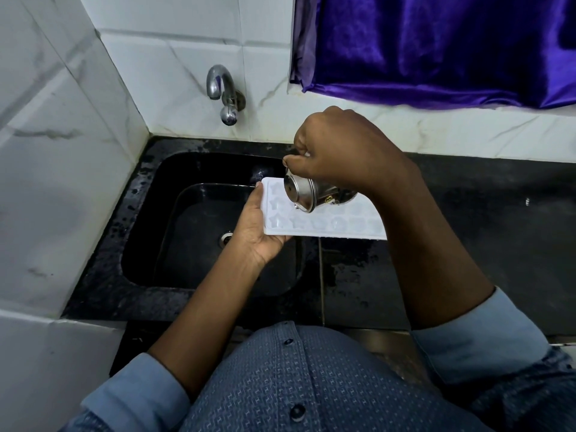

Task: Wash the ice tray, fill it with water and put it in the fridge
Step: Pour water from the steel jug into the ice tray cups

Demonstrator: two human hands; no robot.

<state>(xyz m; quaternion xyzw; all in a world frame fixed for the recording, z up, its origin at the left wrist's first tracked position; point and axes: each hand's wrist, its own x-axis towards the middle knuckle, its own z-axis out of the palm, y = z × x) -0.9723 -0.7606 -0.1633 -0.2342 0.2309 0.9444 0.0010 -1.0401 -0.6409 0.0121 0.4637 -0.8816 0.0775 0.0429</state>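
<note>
A white ice tray [324, 227] with shaped moulds lies flat over the right edge of the black sink [149, 194]. My left hand [260, 227] grips its left end from below, thumb on the rim. My right hand [339, 151] holds a small steel cup [304, 191] tipped over on its side above the tray, its base facing me. The tray's right end is hidden behind my right forearm. I cannot tell whether water is leaving the cup.
A chrome tap [223, 92] sticks out of the white marble wall above the sink, with no water running. The sink drain [227, 237] shows below my left hand. Wet black counter [483, 229] runs to the right. A purple curtain [436, 48] hangs at the upper right.
</note>
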